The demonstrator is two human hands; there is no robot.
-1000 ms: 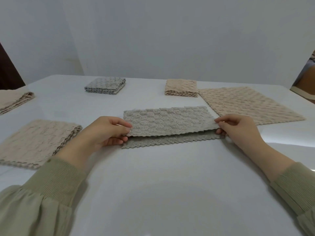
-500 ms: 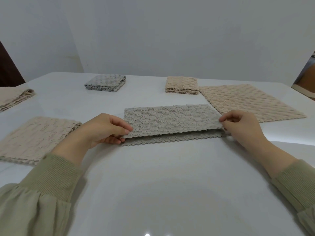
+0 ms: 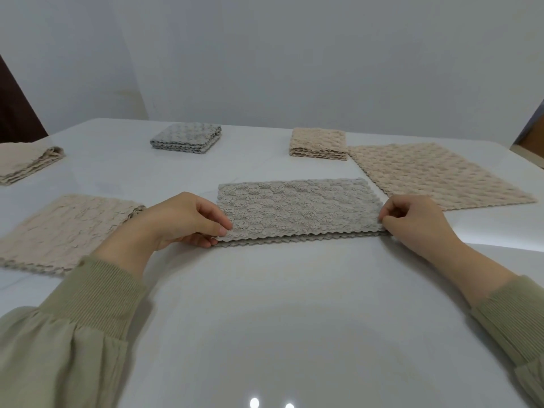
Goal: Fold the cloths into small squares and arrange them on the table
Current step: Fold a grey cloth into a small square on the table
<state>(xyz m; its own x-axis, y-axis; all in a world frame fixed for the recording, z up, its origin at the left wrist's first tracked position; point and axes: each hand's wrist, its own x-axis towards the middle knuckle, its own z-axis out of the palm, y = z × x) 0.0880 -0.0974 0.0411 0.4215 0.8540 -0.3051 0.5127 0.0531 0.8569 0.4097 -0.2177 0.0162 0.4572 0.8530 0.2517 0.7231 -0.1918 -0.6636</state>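
I see the grey cloth (image 3: 297, 207), folded in half into a long strip, lying mid-tabletop (image 3: 294, 304). My left grip (image 3: 182, 219) pinches its left end and my right grip (image 3: 412, 219) pinches its right end. A folded grey square (image 3: 186, 139) and a folded beige square (image 3: 318, 142) sit near the far edge, and a flat beige cloth (image 3: 435, 175) lies toward the far right corner.

Centre: we set the dial on the grey cloth (image 3: 297, 207), pinched by the left hand (image 3: 176, 222) at 9 and the right hand (image 3: 412, 222) at 3.
6 o'clock: we find bare table (image 3: 294, 319) to the near edge.
9 o'clock: a folded beige cloth (image 3: 64, 231) lies just beyond the left hand.
10 o'clock: a beige stack (image 3: 26, 163), well apart.
11 o'clock: a grey square (image 3: 187, 138), well apart.
12 o'clock: we see a bare lane.
1 o'clock: a beige square (image 3: 318, 142).
2 o'clock: a spread beige sheet (image 3: 435, 175), near, leaving a narrow strip.
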